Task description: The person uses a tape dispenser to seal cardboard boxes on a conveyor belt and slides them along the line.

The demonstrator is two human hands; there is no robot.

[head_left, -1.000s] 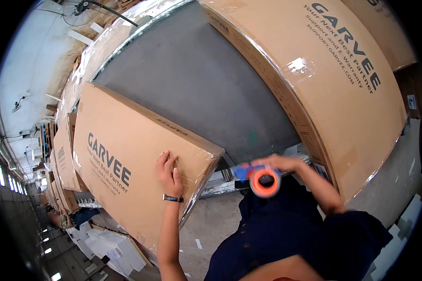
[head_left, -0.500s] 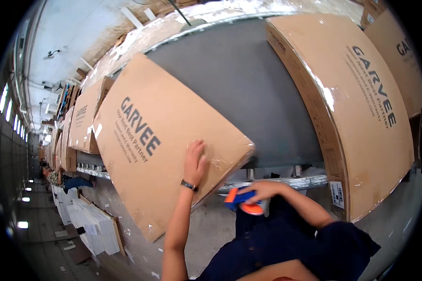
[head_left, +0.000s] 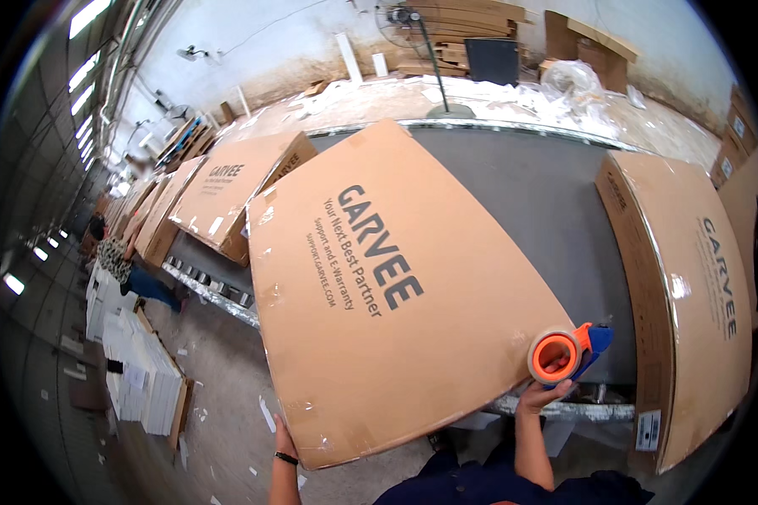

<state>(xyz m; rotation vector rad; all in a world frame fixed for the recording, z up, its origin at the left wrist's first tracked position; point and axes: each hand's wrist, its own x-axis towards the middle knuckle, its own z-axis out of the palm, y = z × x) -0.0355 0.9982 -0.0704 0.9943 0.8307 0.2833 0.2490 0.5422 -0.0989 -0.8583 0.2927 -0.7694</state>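
Observation:
A large flat cardboard box (head_left: pixel 370 286) lies askew on the grey conveyor, and its near part juts out over the conveyor's edge toward me. At its near left corner my left hand (head_left: pixel 285 442) grips the side edge; part of the fingers is hidden behind the box. My right hand (head_left: pixel 547 394) is at the near right corner, closed on a tape dispenser (head_left: pixel 594 341) with a blue handle and an orange hub. The tape roll overlaps the box's corner in view. Whether that hand also presses on the box is hidden.
Another big box (head_left: pixel 691 303) stands on the conveyor (head_left: pixel 564 252) to the right. More boxes (head_left: pixel 236 189) line the belt at left, where a person (head_left: pixel 126 261) stands. White panels (head_left: pixel 147 370) are stacked on the floor. A pedestal fan (head_left: pixel 434 59) rises beyond the belt.
My left hand has gone from the box's top to its near left edge. My right hand has brought the tape dispenser up to the near right corner. The view has tilted up.

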